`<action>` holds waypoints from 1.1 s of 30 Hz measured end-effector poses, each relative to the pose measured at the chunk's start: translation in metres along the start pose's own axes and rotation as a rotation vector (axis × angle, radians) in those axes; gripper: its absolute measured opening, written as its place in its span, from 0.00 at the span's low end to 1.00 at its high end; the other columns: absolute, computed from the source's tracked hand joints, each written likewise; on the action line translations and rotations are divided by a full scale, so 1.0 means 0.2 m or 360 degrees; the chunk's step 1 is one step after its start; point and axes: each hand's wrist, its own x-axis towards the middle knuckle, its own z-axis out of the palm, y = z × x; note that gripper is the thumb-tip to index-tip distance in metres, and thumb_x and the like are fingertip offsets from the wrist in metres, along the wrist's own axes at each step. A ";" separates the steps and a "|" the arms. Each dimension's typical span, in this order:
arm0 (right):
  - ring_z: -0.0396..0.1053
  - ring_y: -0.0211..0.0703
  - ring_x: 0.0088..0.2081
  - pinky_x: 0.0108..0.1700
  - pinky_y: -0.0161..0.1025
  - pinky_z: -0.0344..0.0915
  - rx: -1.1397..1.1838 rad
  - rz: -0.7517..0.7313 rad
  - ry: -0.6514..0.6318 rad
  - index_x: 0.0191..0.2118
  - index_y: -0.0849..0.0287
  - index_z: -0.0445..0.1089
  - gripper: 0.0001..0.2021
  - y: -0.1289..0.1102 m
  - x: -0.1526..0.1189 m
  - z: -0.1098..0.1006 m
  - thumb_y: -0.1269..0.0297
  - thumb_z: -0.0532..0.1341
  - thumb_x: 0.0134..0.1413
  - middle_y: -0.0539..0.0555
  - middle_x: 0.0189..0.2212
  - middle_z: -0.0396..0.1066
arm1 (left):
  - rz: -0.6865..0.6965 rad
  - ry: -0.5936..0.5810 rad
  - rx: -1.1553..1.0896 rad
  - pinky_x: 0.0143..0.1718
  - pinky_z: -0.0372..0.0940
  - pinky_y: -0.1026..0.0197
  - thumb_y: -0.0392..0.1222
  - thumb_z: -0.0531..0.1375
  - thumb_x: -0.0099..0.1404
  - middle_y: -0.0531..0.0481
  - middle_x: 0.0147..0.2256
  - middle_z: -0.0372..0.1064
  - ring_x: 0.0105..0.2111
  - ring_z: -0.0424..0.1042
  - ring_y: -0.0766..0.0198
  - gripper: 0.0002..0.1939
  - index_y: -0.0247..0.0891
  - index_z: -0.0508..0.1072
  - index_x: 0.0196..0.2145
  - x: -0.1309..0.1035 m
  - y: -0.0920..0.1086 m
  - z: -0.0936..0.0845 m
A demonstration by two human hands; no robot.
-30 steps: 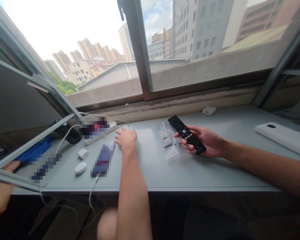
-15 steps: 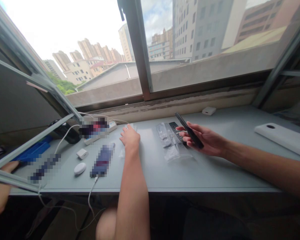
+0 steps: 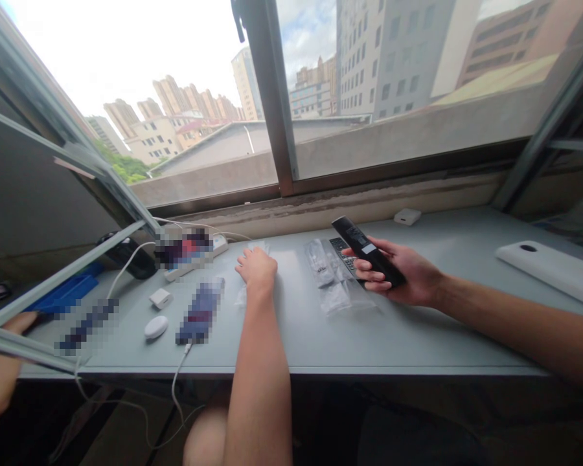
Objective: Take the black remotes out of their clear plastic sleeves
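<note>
My right hand (image 3: 414, 273) is closed around a black remote control (image 3: 354, 237), held above the table with its back, bearing a white label, turned up toward me. Under it lies another black remote control with many buttons (image 3: 337, 246), partly hidden by the hand. A clear plastic bag (image 3: 337, 296) with small contents I cannot make out lies just left of these. My left hand (image 3: 257, 266) rests palm down on the table, fingers apart, over a clear plastic wrapper (image 3: 241, 296) that it mostly covers.
On the left are a charging phone (image 3: 199, 314), a white oval object (image 3: 156, 327), a white charger (image 3: 160, 298), a power strip (image 3: 177, 272) and a black cup (image 3: 133, 255). Another person's arm (image 3: 4, 362) reaches in at far left. A long white object (image 3: 548, 268) lies right.
My right hand has rolled the remote control, so its labelled back now faces up instead of its narrow edge. My left hand has shifted very slightly to the right.
</note>
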 end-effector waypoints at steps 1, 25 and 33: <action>0.62 0.40 0.24 0.19 0.33 0.66 -0.0008 -0.0018 0.0010 0.55 0.60 0.73 0.15 0.00 0.00 0.00 0.56 0.56 0.77 0.52 0.30 0.66 | 0.0000 -0.0008 -0.0002 0.63 0.64 0.40 0.39 0.56 0.72 0.30 0.64 0.68 0.63 0.68 0.37 0.19 0.37 0.77 0.57 0.00 0.00 0.00; 0.78 0.45 0.37 0.37 0.37 0.83 -0.0002 -0.0134 0.0304 0.55 0.60 0.74 0.11 0.01 0.00 0.02 0.71 0.61 0.71 0.61 0.44 0.78 | 0.0312 0.0355 -0.0280 0.73 0.56 0.38 0.38 0.55 0.73 0.40 0.69 0.65 0.75 0.50 0.42 0.23 0.42 0.75 0.62 -0.04 0.07 -0.05; 0.63 0.39 0.23 0.17 0.32 0.66 0.0036 -0.0044 0.0028 0.56 0.60 0.72 0.14 0.01 0.00 0.01 0.59 0.54 0.78 0.55 0.33 0.71 | 0.0605 0.0427 -0.0414 0.72 0.60 0.41 0.36 0.56 0.73 0.40 0.66 0.68 0.73 0.54 0.43 0.22 0.42 0.76 0.61 -0.04 0.15 -0.02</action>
